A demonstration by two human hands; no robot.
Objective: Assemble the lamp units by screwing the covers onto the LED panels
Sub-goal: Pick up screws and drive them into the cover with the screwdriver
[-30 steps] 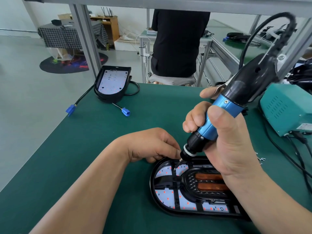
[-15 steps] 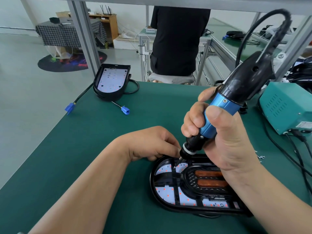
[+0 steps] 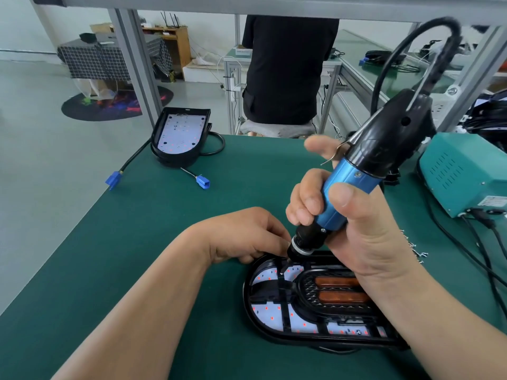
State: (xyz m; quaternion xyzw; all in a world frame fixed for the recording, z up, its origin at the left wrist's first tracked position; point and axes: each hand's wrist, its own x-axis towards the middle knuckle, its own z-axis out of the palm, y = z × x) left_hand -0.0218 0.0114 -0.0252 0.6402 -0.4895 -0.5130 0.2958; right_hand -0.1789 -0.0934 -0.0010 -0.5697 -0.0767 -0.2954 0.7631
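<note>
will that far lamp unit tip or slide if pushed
Likely slides flat: the far lamp unit is low and wide. Its black cable looks floppy and would probably trail, and the blue connector at the table edge might slip off.

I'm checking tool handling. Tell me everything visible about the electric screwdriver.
The electric screwdriver has a black upper body, a blue metallic grip, a black nose with silver collar and a thin bit. A black cable loops from its top. It tilts rightward, gripped by the right hand, its bit down on the lamp unit beside the left hand.
</note>
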